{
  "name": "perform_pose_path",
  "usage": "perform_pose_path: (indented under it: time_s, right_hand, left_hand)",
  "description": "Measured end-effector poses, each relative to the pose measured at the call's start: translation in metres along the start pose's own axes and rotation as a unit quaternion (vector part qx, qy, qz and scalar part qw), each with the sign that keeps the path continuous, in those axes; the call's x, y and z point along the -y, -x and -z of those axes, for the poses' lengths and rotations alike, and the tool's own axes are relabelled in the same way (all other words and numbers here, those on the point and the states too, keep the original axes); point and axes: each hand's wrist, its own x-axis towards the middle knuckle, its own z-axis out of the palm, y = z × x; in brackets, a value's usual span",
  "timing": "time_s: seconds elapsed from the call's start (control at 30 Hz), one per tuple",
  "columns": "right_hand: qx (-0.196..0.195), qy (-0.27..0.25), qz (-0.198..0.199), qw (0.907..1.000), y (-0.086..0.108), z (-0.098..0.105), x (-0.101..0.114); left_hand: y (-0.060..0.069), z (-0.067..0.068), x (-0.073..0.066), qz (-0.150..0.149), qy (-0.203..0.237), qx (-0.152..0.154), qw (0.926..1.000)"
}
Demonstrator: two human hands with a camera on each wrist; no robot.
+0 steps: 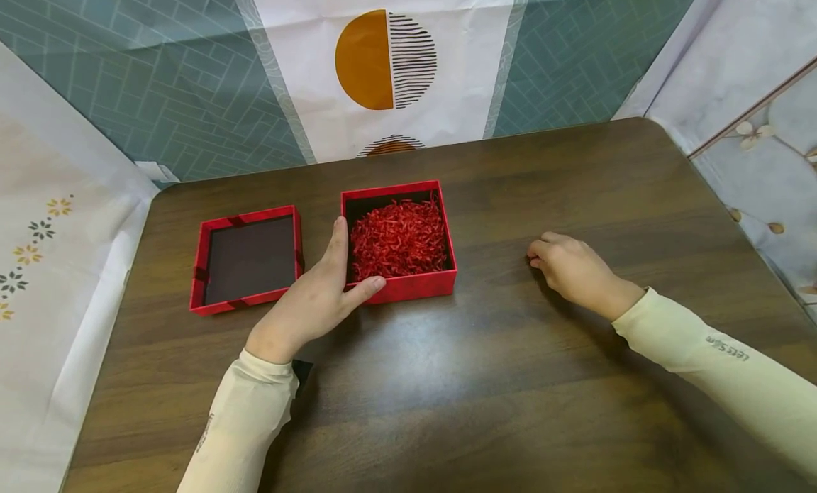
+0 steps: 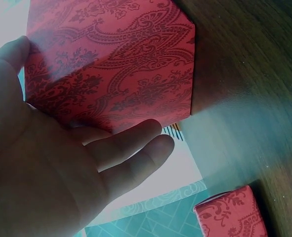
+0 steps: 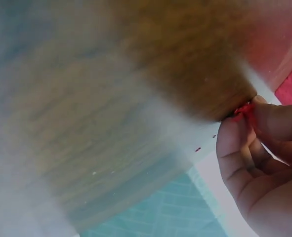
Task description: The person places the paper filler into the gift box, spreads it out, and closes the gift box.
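An open red box [image 1: 402, 289] with a dark paisley pattern stands mid-table, filled with crinkled red paper shreds [image 1: 398, 239]. My left hand [image 1: 310, 298] rests against its near left corner, fingers extended along the left wall and thumb spread across the front. The left wrist view shows the patterned wall [image 2: 111, 64] beside that hand's thumb and fingers. To the right, apart from the box, my right hand [image 1: 571, 269] is low over the tabletop. Between its thumb and forefinger it pinches a few red paper shreds [image 3: 244, 109], visible in the right wrist view.
A shallow red box lid [image 1: 245, 262] with a dark lining lies left of the box, hollow side up. Tiny red scraps [image 3: 198, 149] lie on the wooden table [image 1: 485, 379]. Patterned cloth [image 1: 440, 60] hangs behind the table's far edge.
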Motion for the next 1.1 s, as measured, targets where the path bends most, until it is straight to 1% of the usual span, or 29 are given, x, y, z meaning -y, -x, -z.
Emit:
perform_pose_path:
  time_s: [0.07, 0.2, 0.33, 0.43, 0.53, 0.63, 0.73, 0.8, 0.87, 1.0, 1.1]
  right_hand:
    - [-0.001, 0.005, 0.009, 0.9999, -0.001, -0.001, 0.0]
    - [-0.018, 0.018, 0.039, 0.9989, -0.003, -0.003, -0.004]
    - [-0.028, 0.026, 0.073, 0.9966, -0.005, -0.006, -0.017]
    - [-0.025, 0.031, 0.084, 0.9957, -0.007, -0.006, -0.032]
    - [-0.017, 0.028, 0.07, 0.997, -0.01, -0.004, -0.049]
    - [-0.013, 0.015, 0.037, 0.9991, -0.012, 0.0, -0.062]
    - [-0.022, 0.001, -0.002, 0.9998, -0.017, 0.01, -0.065]
    - [-0.037, -0.01, -0.019, 0.9991, -0.023, 0.018, -0.06]
    - [-0.052, -0.023, -0.034, 0.9978, -0.031, 0.028, -0.049]
    - [-0.089, -0.059, -0.034, 0.9938, -0.05, 0.051, -0.017]
    - [-0.102, -0.106, -0.022, 0.9889, -0.063, 0.066, 0.011]
  left_hand:
    - [0.0, 0.001, 0.0, 0.001, 0.002, 0.0, 1.0]
    - [0.001, 0.002, 0.001, 0.003, 0.005, -0.002, 1.0]
    - [0.001, 0.002, 0.003, 0.001, 0.006, -0.007, 1.0]
    - [0.001, 0.002, 0.004, 0.001, 0.009, -0.008, 0.9999]
    - [0.003, 0.001, 0.004, 0.003, 0.015, -0.006, 0.9999]
    - [0.004, 0.0, 0.004, 0.002, 0.02, -0.001, 0.9998]
    - [0.003, -0.001, 0.003, 0.0, 0.022, 0.002, 0.9998]
    - [0.003, -0.001, 0.002, 0.001, 0.021, 0.002, 0.9998]
    - [0.003, -0.001, 0.002, 0.001, 0.019, 0.0, 0.9998]
    - [0.002, 0.0, 0.001, 0.004, 0.015, -0.001, 0.9999]
    - [0.001, -0.001, 0.0, 0.0, 0.018, 0.0, 0.9998]
